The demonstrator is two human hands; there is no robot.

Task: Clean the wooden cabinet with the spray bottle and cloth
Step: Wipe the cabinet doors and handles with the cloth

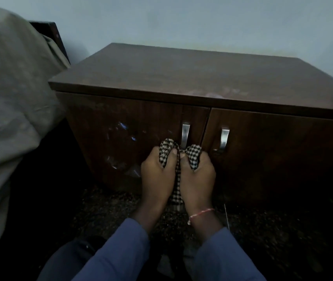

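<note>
Dark wood cabinet (pixel 161 78) | wet streaks L door | checkered cloth (pixel 166 148) bunched

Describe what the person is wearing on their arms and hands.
Both arms wear long blue fabric sleeves ending above the wrists. The left hand is bare, with no jewellery showing. The right hand is bare too, but its wrist carries a thin red-and-white thread bracelet with a small knotted end hanging down.

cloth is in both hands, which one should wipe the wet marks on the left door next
Left. The left hand grips the cloth on the side nearer the wet marks on the left door; the right hand would have to cross over it.
</note>
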